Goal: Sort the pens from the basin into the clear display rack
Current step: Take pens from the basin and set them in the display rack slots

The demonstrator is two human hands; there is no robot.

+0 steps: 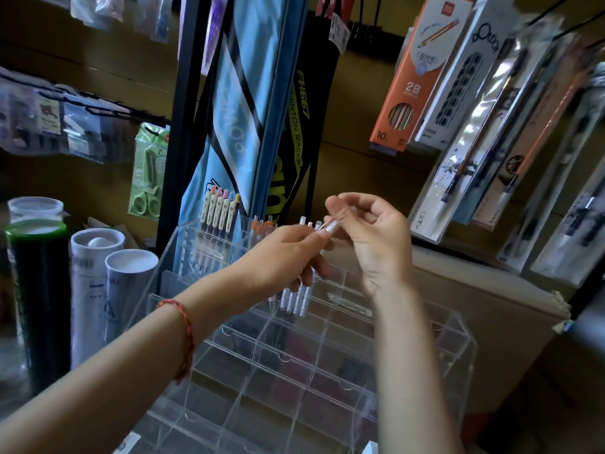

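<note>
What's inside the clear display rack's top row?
Cream pens at left, orange-topped pens beside them. The left hand, gripping white pens, and the right hand cover the rest of that row.

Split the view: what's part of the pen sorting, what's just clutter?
Job: clear display rack; pen bundle gripped by left hand; single pen pinched by right hand; racked pens.
Clutter: racket bag; pencil box; scissors pack; white tubes; cardboard box.
</note>
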